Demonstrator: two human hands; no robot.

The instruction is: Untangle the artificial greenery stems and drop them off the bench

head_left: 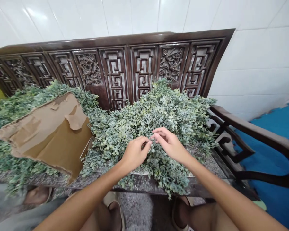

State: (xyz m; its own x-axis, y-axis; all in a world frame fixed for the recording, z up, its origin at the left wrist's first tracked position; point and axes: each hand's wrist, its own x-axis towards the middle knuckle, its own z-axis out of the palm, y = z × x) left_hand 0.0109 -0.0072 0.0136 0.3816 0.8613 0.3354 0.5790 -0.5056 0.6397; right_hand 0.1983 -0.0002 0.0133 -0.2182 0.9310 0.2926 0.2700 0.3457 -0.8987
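Both my hands meet at the front of a large heap of artificial greenery (156, 112), bushy sprigs with small grey-green leaves. My left hand (136, 152) is closed, thumb and forefinger pinched together at the leaves. Facing it almost tip to tip, my right hand (170, 144) is also closed in a pinch, its fingers bent. Whatever lies between the fingertips is too small to make out against the foliage. Some sprigs hang over the seat's front edge below my hands.
The greenery lies on a dark carved wooden bench (127, 73) with an armrest (252, 125) at right. A torn cardboard piece (55, 138) rests on more foliage at left. A blue covering (274, 134) is beyond the armrest. Another person's foot (37, 194) shows lower left.
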